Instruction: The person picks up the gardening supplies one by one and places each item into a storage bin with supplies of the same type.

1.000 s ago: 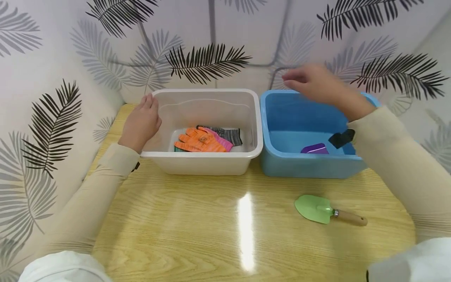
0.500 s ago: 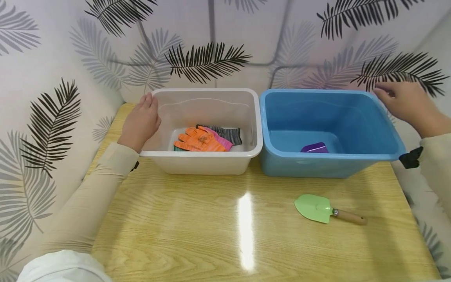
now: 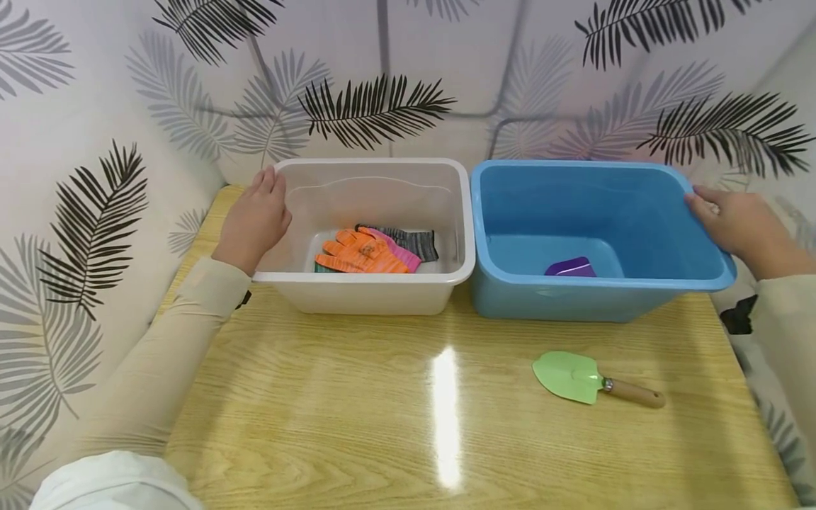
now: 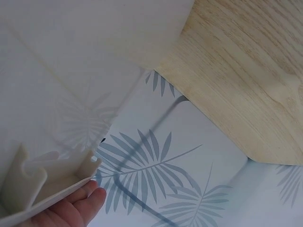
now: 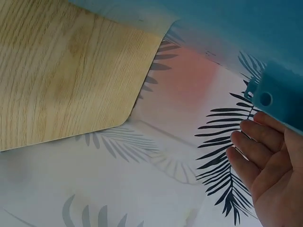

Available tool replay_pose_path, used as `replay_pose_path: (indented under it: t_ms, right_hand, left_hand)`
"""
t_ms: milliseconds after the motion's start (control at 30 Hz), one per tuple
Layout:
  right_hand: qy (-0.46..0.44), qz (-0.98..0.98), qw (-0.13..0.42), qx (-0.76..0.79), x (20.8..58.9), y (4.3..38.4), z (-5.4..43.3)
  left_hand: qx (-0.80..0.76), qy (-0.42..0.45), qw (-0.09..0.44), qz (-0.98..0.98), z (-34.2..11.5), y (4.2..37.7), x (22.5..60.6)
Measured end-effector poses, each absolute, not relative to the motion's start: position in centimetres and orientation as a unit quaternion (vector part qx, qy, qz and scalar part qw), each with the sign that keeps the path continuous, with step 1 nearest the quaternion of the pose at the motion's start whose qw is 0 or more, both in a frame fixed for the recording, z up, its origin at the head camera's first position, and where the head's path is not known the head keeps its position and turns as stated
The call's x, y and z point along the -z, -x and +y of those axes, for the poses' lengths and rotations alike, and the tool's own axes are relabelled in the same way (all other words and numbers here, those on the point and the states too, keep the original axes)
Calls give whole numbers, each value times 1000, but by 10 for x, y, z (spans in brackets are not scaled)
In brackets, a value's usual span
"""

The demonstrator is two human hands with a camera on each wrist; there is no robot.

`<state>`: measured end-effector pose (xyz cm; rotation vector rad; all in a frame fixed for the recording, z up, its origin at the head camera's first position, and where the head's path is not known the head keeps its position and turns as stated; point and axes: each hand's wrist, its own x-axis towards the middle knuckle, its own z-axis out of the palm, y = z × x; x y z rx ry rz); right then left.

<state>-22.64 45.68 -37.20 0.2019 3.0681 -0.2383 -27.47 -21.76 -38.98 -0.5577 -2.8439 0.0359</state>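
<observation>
My left hand (image 3: 255,216) grips the left rim of a white plastic bin (image 3: 363,296); the left wrist view shows its fingers (image 4: 87,205) curled beneath that rim. In the bin lie an orange glove (image 3: 363,253) with a pink cuff and a grey knitted piece (image 3: 421,246), with a bit of green under them. At the right end of a blue plastic bin (image 3: 561,303), my right hand (image 3: 742,223) holds the rim, thumb on top and fingers (image 5: 258,146) below. A purple object (image 3: 570,267) lies inside, partly hidden by the front wall.
In front of the blue bin, a trowel (image 3: 574,379) with a green blade and wooden handle lies on the wooden table (image 3: 319,411). Both bins stand side by side near the back. Leaf-patterned fabric (image 3: 421,42) encloses the table's back and sides.
My right hand has moved right from above the blue bin, then down onto its right rim. The left hand stays on the white bin. Both bins and the trowel have kept their places.
</observation>
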Motion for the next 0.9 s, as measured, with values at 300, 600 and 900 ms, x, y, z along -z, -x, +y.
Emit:
replay_pose_path:
  t_ms: [300,600,900]
  right_hand:
    - [-51,996,-10,73,377,223,448]
    - [-23,997,-45,60,378,223,443]
    - [-6,995,-70,67,378,220,439]
  left_hand:
    - [16,194,121,-973,-220,274,391]
    - [25,184,111,-976,-218,275,390]
    - [26,182,111,-977,-218,275,390]
